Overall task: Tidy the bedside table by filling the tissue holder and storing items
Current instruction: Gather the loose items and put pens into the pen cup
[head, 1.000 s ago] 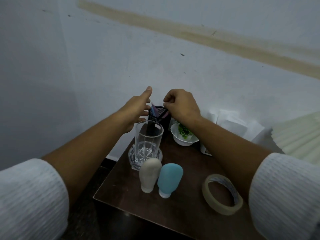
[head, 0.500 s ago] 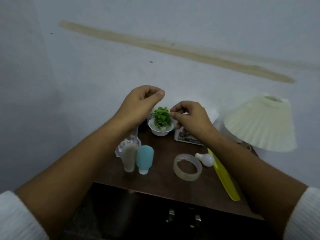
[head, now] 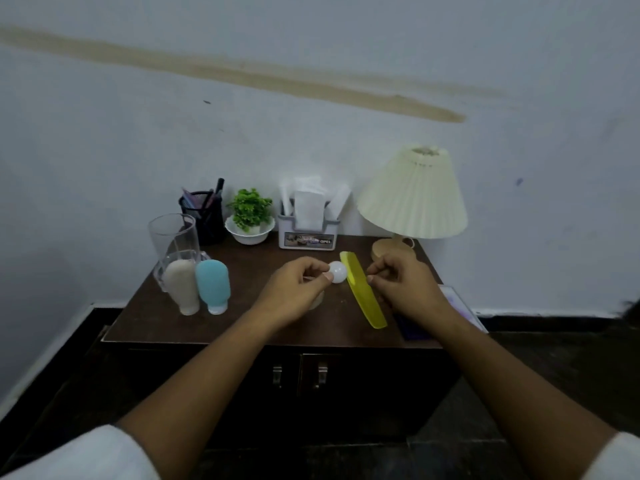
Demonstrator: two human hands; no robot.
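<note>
The bulb [head: 337,271] lies mid-table, just beside the yellow comb [head: 362,292]. My left hand [head: 294,292] pinches its neck between thumb and forefinger. My right hand [head: 405,289] is curled at the comb's edge; whether it grips, I cannot tell. I should lift the bulb gently and straight up, clear of the comb, well short of the stuffed tissue holder [head: 308,233] behind.

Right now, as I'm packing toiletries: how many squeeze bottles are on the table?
2. The beige bottle stands cap-down at the front left, before the glass; the blue bottle stands just to its right. The left hand and right hand could hide another.
</note>
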